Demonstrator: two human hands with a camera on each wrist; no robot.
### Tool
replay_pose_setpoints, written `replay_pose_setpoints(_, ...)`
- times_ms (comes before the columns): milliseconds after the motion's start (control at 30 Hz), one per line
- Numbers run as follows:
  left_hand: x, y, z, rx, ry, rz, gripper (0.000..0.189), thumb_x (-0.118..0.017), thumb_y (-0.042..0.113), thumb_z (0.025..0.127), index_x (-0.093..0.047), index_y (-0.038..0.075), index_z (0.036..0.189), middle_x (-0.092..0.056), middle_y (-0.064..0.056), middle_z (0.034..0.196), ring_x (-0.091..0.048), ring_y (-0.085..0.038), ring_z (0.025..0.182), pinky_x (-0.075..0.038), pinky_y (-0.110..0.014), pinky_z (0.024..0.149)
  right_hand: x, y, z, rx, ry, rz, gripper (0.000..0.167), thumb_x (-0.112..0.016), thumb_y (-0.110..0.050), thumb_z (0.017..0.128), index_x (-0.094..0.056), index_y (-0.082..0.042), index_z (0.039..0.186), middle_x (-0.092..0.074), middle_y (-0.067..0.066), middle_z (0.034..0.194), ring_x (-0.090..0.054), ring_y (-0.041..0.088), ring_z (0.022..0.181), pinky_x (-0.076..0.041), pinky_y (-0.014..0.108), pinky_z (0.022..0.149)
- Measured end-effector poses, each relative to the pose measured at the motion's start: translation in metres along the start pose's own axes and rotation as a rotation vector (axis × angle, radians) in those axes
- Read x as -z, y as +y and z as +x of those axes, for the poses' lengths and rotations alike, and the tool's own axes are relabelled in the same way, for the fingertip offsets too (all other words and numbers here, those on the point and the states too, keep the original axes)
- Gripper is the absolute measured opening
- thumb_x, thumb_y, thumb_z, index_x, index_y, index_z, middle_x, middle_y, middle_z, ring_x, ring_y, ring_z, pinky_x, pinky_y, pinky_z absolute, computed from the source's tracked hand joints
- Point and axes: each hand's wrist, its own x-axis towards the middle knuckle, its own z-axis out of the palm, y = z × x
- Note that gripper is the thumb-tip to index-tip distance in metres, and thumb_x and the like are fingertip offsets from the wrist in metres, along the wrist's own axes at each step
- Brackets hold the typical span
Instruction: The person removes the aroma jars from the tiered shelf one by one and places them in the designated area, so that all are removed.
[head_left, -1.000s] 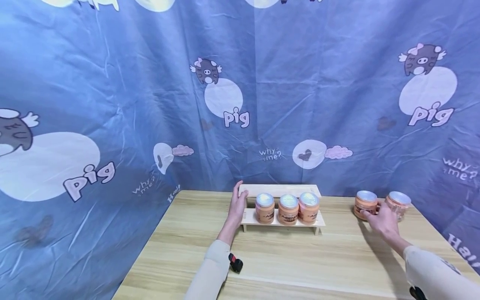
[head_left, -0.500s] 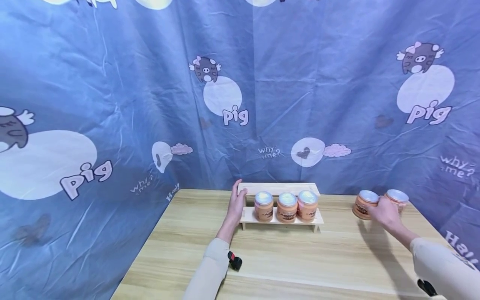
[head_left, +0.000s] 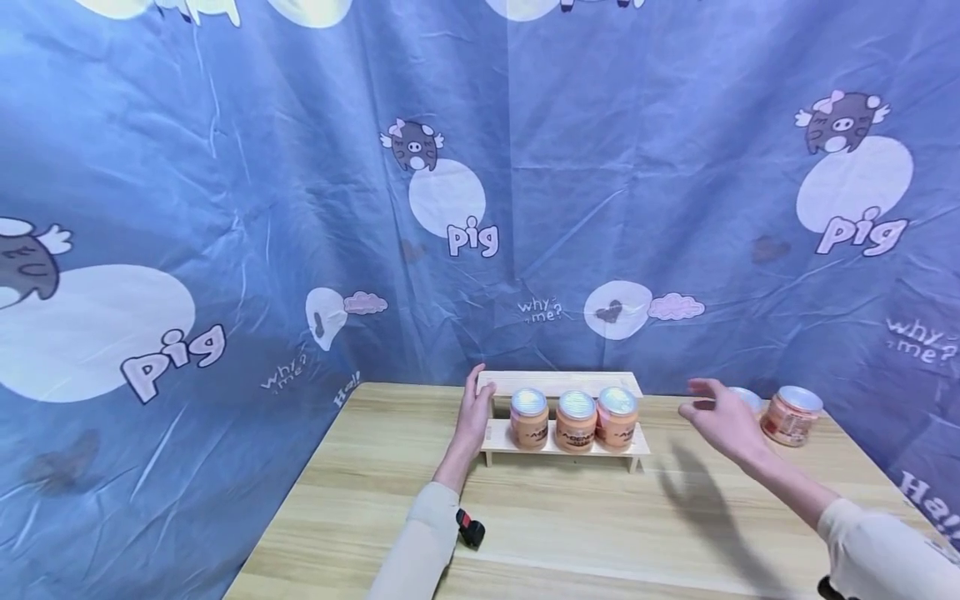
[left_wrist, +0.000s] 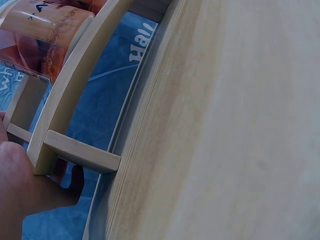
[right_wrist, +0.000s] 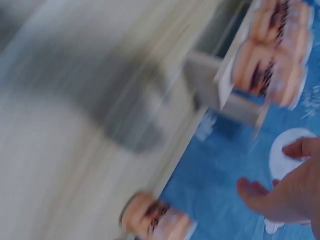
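A small two-tier wooden rack (head_left: 558, 383) stands near the table's back edge. On its lower board, three orange jars (head_left: 577, 425) with silver lids stand upright in a row, the middle and right ones close together. My left hand (head_left: 472, 412) holds the rack's left end, its thumb and fingers around the end pieces in the left wrist view (left_wrist: 17, 185). My right hand (head_left: 727, 425) is raised, fingers apart and holding nothing, between the rack and two more orange jars. One of these jars (head_left: 792, 417) is in plain sight; the other's lid (head_left: 747, 398) shows behind the hand.
The light wood table (head_left: 570, 517) runs up to a blue curtain (head_left: 562, 208) printed with pigs and words. A black device (head_left: 471, 528) is strapped at the left wrist. In the right wrist view, a loose jar (right_wrist: 155, 217) stands near the table edge.
My right hand has let go of the jars at the right and moved left and up, away from them. The left hand has stayed on the rack.
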Motion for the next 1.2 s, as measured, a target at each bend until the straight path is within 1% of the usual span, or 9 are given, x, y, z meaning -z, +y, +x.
replay_pose_setpoints(267, 0.004, 0.0, 0.003, 0.002, 0.006, 0.021, 0.058, -0.057, 0.028, 0.102, -0.038, 0.015, 0.156, -0.031, -0.021, 0.16, -0.042, -0.035, 0.137, -0.025, -0.054, 0.116, -0.051, -0.012, -0.026, -0.065, -0.109, 0.337, 0.083, -0.074, -0.034, 0.095, -0.032, 0.007, 0.153, -0.044, 0.031, 0.147, -0.051, 0.046, 0.129, -0.051, 0.035, 0.096)
replay_pose_setpoints(400, 0.007, 0.002, 0.003, -0.008, 0.012, 0.027, 0.057, -0.056, 0.028, 0.103, -0.038, 0.015, 0.156, -0.037, -0.021, 0.157, -0.044, -0.035, 0.135, -0.025, -0.054, 0.116, -0.074, -0.011, -0.03, -0.111, -0.106, 0.438, 0.086, -0.075, -0.031, 0.094, -0.029, 0.006, 0.155, -0.042, 0.029, 0.151, -0.048, 0.043, 0.132, -0.046, 0.016, 0.091)
replay_pose_setpoints(467, 0.006, 0.002, 0.004, -0.011, 0.004, 0.025, 0.058, -0.056, 0.029, 0.103, -0.038, 0.015, 0.156, -0.034, -0.02, 0.159, -0.043, -0.035, 0.136, -0.025, -0.054, 0.116, -0.08, -0.011, -0.029, -0.116, -0.086, 0.476, 0.086, -0.076, -0.028, 0.094, -0.028, 0.007, 0.155, -0.041, 0.03, 0.151, -0.047, 0.043, 0.133, -0.044, 0.012, 0.09)
replay_pose_setpoints(533, 0.005, 0.001, 0.004, -0.01, -0.001, 0.023, 0.059, -0.056, 0.029, 0.103, -0.037, 0.015, 0.157, -0.036, -0.021, 0.157, -0.044, -0.035, 0.136, -0.025, -0.054, 0.116, -0.082, -0.012, -0.028, -0.109, -0.066, 0.483, 0.086, -0.077, -0.026, 0.093, -0.027, 0.006, 0.156, -0.04, 0.03, 0.152, -0.046, 0.044, 0.133, -0.045, 0.015, 0.093)
replay_pose_setpoints(700, 0.0, -0.003, 0.001, -0.002, 0.004, 0.026, 0.059, -0.056, 0.028, 0.103, -0.037, 0.015, 0.156, -0.04, -0.021, 0.154, -0.045, -0.034, 0.134, -0.027, -0.055, 0.115, -0.086, -0.013, -0.025, -0.049, -0.007, 0.393, 0.087, -0.08, -0.023, 0.091, -0.029, 0.008, 0.154, -0.04, 0.034, 0.149, -0.05, 0.048, 0.129, -0.046, 0.041, 0.102)
replay_pose_setpoints(767, 0.0, -0.004, -0.001, -0.001, 0.012, 0.03, 0.058, -0.056, 0.028, 0.103, -0.038, 0.015, 0.156, -0.041, -0.021, 0.152, -0.046, -0.034, 0.132, -0.029, -0.056, 0.114, -0.09, -0.013, -0.025, -0.034, 0.012, 0.367, 0.087, -0.081, -0.022, 0.09, -0.03, 0.008, 0.154, -0.043, 0.036, 0.146, -0.052, 0.049, 0.126, -0.045, 0.047, 0.102)
replay_pose_setpoints(833, 0.0, -0.003, -0.002, -0.004, 0.012, 0.031, 0.059, -0.056, 0.028, 0.103, -0.037, 0.014, 0.156, -0.043, -0.022, 0.151, -0.046, -0.034, 0.132, -0.029, -0.056, 0.113, -0.094, -0.013, -0.025, -0.043, 0.022, 0.374, 0.087, -0.081, -0.022, 0.089, -0.031, 0.008, 0.154, -0.045, 0.037, 0.144, -0.053, 0.048, 0.125, -0.047, 0.044, 0.101)
replay_pose_setpoints(1033, 0.001, 0.001, -0.006, 0.003, -0.008, 0.016, 0.059, -0.056, 0.027, 0.103, -0.036, 0.014, 0.157, -0.036, -0.023, 0.157, -0.041, -0.037, 0.138, -0.024, -0.056, 0.116, -0.106, -0.007, -0.032, -0.092, 0.038, 0.444, 0.084, -0.079, -0.021, 0.092, -0.03, 0.008, 0.154, -0.048, 0.036, 0.141, -0.052, 0.043, 0.128, -0.046, 0.019, 0.096)
replay_pose_setpoints(1200, 0.002, -0.003, -0.001, 0.008, 0.004, 0.028, 0.06, -0.057, 0.03, 0.102, -0.037, 0.016, 0.157, -0.038, -0.021, 0.156, -0.043, -0.035, 0.137, -0.025, -0.054, 0.116, -0.109, -0.005, -0.026, -0.07, 0.065, 0.412, 0.083, -0.08, -0.022, 0.091, -0.033, 0.008, 0.153, -0.052, 0.034, 0.139, -0.053, 0.042, 0.126, -0.045, 0.015, 0.094)
